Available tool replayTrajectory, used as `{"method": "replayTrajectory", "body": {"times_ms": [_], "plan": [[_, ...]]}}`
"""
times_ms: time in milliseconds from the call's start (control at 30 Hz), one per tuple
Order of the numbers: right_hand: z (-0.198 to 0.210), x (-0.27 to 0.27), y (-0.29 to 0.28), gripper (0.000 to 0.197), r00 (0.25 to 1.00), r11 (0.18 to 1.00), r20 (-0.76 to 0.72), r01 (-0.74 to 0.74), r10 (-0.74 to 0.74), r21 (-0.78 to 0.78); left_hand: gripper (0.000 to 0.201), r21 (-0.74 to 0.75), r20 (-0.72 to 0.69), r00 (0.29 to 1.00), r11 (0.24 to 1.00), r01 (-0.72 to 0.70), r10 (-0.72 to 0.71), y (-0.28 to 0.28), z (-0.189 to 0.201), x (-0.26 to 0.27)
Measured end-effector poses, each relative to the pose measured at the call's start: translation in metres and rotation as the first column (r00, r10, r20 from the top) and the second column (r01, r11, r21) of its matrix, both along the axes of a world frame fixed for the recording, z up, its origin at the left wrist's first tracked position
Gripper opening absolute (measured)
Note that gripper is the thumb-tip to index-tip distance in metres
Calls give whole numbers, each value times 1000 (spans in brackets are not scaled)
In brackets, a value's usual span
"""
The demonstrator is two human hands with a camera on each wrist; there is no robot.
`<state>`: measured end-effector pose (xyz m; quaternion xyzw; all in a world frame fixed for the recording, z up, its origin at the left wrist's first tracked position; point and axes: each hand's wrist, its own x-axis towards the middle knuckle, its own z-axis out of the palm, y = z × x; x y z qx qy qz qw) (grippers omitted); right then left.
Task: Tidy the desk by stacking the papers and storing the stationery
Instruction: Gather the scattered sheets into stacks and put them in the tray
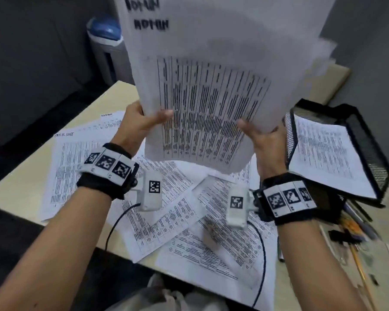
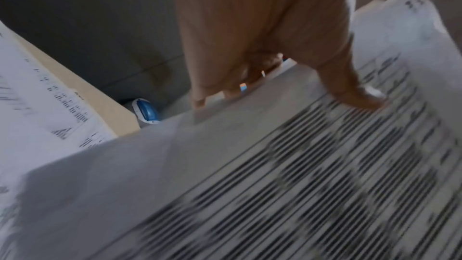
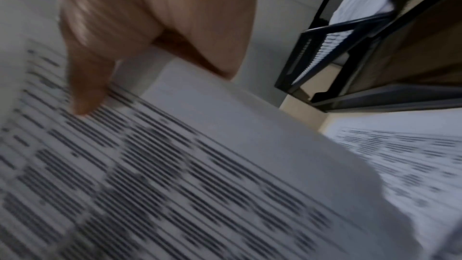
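Note:
A sheaf of printed papers [image 1: 211, 90] stands upright in the air above the desk, blurred by motion. My left hand [image 1: 144, 122] grips its left edge, thumb on the printed face and fingers behind. My right hand [image 1: 261, 135] grips its right edge the same way. The left wrist view has the left thumb [image 2: 350, 90] pressed on the sheaf [image 2: 275, 185]; the right wrist view has the right thumb [image 3: 85, 86] on the sheaf [image 3: 175, 165]. More loose printed sheets [image 1: 166, 203] lie scattered on the desk below. Pens and pencils [image 1: 355, 232] lie at the right.
A black mesh paper tray [image 1: 368, 149], one sheet inside, sits tilted at the right, also in the right wrist view [image 3: 350, 56]. A bin with a blue lid [image 1: 106, 41] stands beyond the beige desk [image 1: 20, 176]. Cables trail from both wrist cameras over the sheets.

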<state>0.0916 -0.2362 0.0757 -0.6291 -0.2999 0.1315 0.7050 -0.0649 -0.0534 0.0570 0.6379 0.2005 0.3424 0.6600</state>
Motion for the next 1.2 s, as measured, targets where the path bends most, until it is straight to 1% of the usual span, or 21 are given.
{"method": "replayTrajectory", "body": {"times_ms": [33,133,200,233,300,333,400,500,567,700,733,800,867,900,967,1000,1033,1067,1100,1167,1200], "plan": [[-7,-2,-4,33,1000,1000,-20,-2,2,-14,53,2,-14,1000,1000,14,-14,-3,-5,-1],[-27,-9,-11,52,998,1000,-70,-7,5,-26,75,-33,-37,999,999,25,-27,-12,-14,0],[-39,-14,-9,38,994,998,-110,-24,17,-66,80,-21,-108,993,999,36,-38,-17,-19,0],[-46,-16,-7,32,990,995,-135,-40,28,-92,78,-12,-155,986,998,56,-57,-20,-24,0],[-59,-18,-2,29,985,986,-170,-62,35,-154,72,-19,-253,963,996,86,-88,-27,-38,-1],[-63,-18,0,29,982,982,-186,-60,26,-181,61,-34,-286,954,996,78,-85,-32,-45,-2],[-64,-15,2,26,978,978,-208,-30,-13,-204,31,-29,-318,947,999,37,-45,-41,-54,-1],[-46,-4,-4,22,985,987,-162,31,-57,-160,18,75,-285,958,997,2,20,-50,-42,12],[-36,9,-16,27,990,987,-126,50,-70,-152,12,101,-206,976,994,-51,71,-52,-19,31],[-31,39,-61,29,993,961,-57,83,-101,-263,14,2,50,996,997,-77,77,-64,33,87],[-27,48,-75,32,989,959,-60,116,-135,-257,14,-11,75,995,998,-60,60,-70,42,104],[-16,73,-102,32,969,942,-14,234,-245,-238,13,-45,54,999,999,-2,5,-87,57,142],[-3,101,-127,32,911,875,98,412,-400,-253,43,-93,-5,999,995,44,-45,-107,63,181],[0,117,-140,32,873,832,140,488,-468,-263,52,-93,-58,996,994,63,-68,-120,64,197],[3,146,-162,33,815,754,198,580,-545,-310,62,-10,-198,974,994,111,-111,-148,58,228],[3,158,-171,35,804,730,210,593,-556,-340,66,58,-252,959,987,152,-133,-161,51,242],[2,170,-178,37,808,719,206,587,-552,-372,65,129,-307,940,973,193,-146,-175,44,252],[1,180,-184,41,820,710,195,566,-538,-418,58,215,-370,919,950,226,-135,-186,36,263],[-1,189,-188,43,832,688,186,540,-522,-485,45,304,-463,881,915,265,-101,-197,29,271],[-8,208,-193,39,846,581,198,491,-495,-649,22,429,-623,782,832,351,-9,-212,14,286],[-13,212,-193,37,854,524,207,466,-477,-713,21,442,-683,730,806,394,17,-217,8,290]]}}
